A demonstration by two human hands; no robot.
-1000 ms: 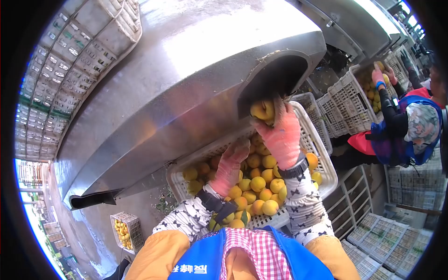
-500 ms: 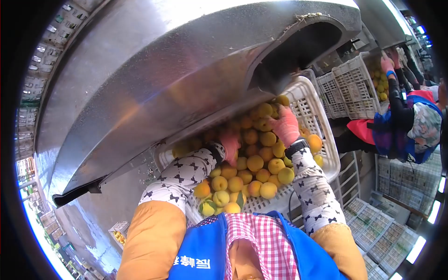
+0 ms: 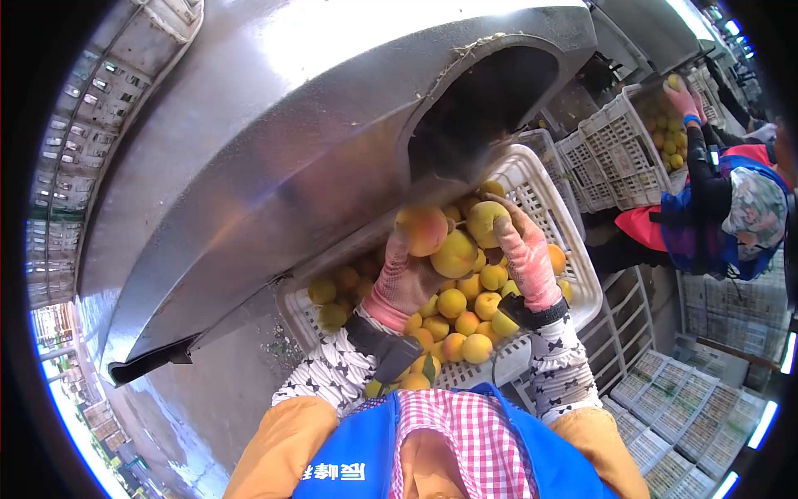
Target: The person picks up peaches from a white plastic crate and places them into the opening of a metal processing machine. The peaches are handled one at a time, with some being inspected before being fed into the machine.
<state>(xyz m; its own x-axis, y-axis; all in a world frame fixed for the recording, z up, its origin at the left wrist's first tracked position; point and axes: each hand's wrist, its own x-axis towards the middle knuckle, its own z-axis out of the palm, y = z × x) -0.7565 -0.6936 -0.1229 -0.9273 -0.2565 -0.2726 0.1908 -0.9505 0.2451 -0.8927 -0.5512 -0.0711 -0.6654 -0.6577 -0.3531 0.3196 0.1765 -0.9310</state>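
Head cam: left hand (image 3: 403, 287) is palm-up, fingers curled around a reddish fruit (image 3: 422, 230). Right hand (image 3: 530, 258) tilts inward, gripping a greenish-yellow fruit (image 3: 486, 223). Another yellow fruit (image 3: 454, 256) sits between them, can't tell which hand carries it. All three are over the white crate (image 3: 590, 287). Half a second ago both hands were down in the pile, now they're up.

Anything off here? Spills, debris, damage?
Some litter: dry debris sits on the upper rim of the metal chute, and pale scraps dot the floor left of the crate. No damage stands out.
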